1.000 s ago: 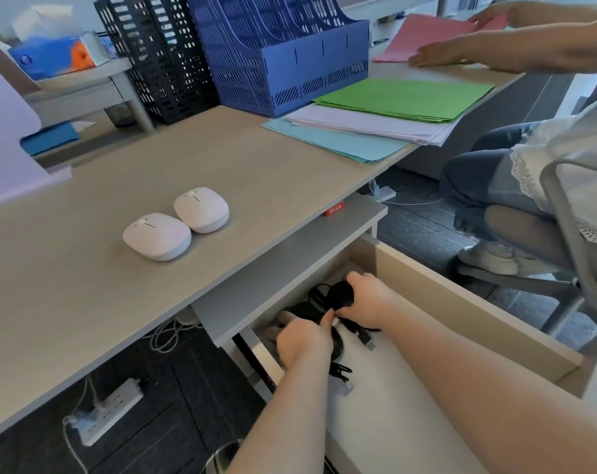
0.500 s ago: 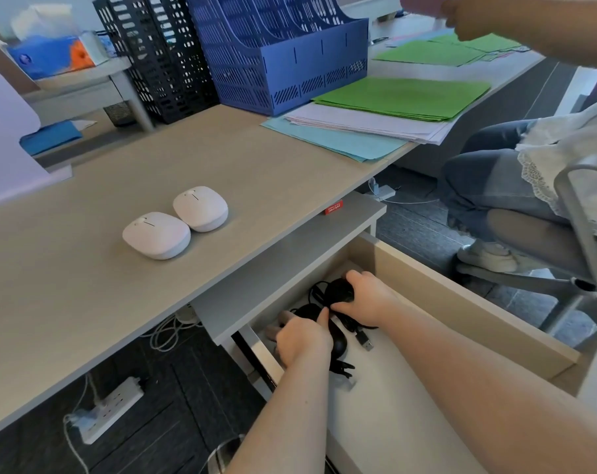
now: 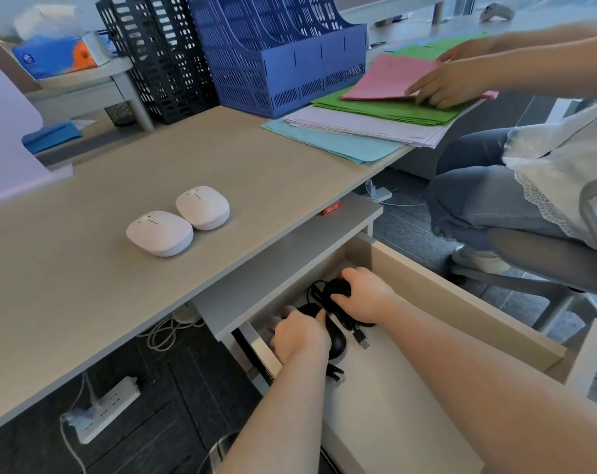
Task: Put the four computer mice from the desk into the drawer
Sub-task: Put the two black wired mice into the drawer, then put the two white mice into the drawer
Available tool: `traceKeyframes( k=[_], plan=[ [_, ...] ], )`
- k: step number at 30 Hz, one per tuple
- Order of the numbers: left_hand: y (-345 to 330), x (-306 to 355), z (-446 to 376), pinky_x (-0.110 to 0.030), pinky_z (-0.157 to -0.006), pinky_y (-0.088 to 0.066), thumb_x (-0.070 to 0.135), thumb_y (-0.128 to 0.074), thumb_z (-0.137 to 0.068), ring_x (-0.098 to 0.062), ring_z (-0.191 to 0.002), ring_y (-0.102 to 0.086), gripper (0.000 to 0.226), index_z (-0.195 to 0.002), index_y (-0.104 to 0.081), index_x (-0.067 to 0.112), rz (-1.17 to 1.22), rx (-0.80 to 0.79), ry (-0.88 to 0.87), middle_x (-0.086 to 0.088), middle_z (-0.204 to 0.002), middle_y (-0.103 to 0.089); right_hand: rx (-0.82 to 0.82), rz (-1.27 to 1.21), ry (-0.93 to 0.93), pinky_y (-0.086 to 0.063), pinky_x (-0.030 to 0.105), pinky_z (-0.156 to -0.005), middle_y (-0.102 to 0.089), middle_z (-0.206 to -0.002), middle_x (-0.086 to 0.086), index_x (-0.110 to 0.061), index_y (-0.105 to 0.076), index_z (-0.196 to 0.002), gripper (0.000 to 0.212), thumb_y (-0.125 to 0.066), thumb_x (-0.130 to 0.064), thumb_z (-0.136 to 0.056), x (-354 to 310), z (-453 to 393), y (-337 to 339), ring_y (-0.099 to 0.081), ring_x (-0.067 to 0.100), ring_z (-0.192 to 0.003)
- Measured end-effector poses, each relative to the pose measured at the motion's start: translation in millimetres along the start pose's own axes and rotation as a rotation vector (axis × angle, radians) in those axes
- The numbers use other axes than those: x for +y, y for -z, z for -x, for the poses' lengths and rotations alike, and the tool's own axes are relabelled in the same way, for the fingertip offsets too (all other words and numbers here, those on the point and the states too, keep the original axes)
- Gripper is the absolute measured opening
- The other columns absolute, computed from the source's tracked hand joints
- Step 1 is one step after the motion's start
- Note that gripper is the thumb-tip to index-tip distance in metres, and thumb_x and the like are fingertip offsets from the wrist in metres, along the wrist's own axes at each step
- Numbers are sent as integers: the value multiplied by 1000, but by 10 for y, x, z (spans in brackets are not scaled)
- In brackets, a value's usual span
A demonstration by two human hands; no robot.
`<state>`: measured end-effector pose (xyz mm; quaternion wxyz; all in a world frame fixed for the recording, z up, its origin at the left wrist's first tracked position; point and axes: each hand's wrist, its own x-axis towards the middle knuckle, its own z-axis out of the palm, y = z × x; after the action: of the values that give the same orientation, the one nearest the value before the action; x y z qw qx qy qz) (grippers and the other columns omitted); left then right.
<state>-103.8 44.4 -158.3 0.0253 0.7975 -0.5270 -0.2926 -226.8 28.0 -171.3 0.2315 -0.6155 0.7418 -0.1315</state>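
Note:
Two white wireless mice sit side by side on the beige desk (image 3: pixel 85 285): the nearer one (image 3: pixel 159 233) and the farther one (image 3: pixel 203 207). Below the desk edge the drawer (image 3: pixel 461 313) is pulled out. Inside it lie two black wired mice with tangled cables and a USB plug (image 3: pixel 362 339). My left hand (image 3: pixel 298 335) rests on the nearer black mouse (image 3: pixel 336 342), fingers curled over it. My right hand (image 3: pixel 367 295) is closed over the farther black mouse (image 3: pixel 338 288).
A blue file rack (image 3: pixel 276 53) and a black one (image 3: pixel 160 59) stand at the desk's back. Coloured paper stacks (image 3: pixel 365 128) lie at the right, where another seated person's hands (image 3: pixel 447 83) shuffle pink sheets. A power strip (image 3: pixel 102 408) lies on the floor.
My hands have stayed on the black mice in the drawer, barely shifting. The other person's hands have come back down onto the paper stack with pink sheets.

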Motion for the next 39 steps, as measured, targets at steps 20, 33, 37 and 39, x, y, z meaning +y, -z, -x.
traceKeyframes(
  k=[20, 33, 37, 39],
  plan=[
    [899, 147, 576, -32, -72, -43, 15, -53, -92, -27, -104, -62, 20, -108, -63, 11, -391, 162, -495, -7, -112, -66, -9, 121, 72, -51, 35, -85, -66, -111, 7, -11, -64, -110, 29, -51, -31, -94, -529, 587, 763, -62, 25, -103],
    [2511, -463, 274, -40, -98, -42, 65, -67, -68, -32, -127, -39, 83, -134, -42, 21, -14, 466, -300, -10, -139, -41, 245, -50, 210, -52, 35, -83, -64, -103, 2, -21, -53, -126, 42, -56, -41, -89, -1858, 528, 1405, -60, 23, -97],
    [2566, -450, -50, -40, -107, -36, 74, -69, -55, -31, -137, -32, 115, -146, -24, 20, -108, 247, -215, -11, -148, -35, 166, -71, 187, -48, 36, -93, -60, -127, 8, -19, -47, -136, 54, -58, -41, -88, -2151, 196, 1180, -57, 27, -115],
    [2553, -422, -165, -40, -109, -35, 77, -70, -47, -31, -137, -34, 124, -146, -24, 18, -166, 186, -237, -11, -148, -38, 133, -58, 197, -46, 36, -97, -57, -134, 7, -20, -44, -138, 60, -62, -42, -85, -2268, 51, 1096, -54, 27, -121]
  ],
)
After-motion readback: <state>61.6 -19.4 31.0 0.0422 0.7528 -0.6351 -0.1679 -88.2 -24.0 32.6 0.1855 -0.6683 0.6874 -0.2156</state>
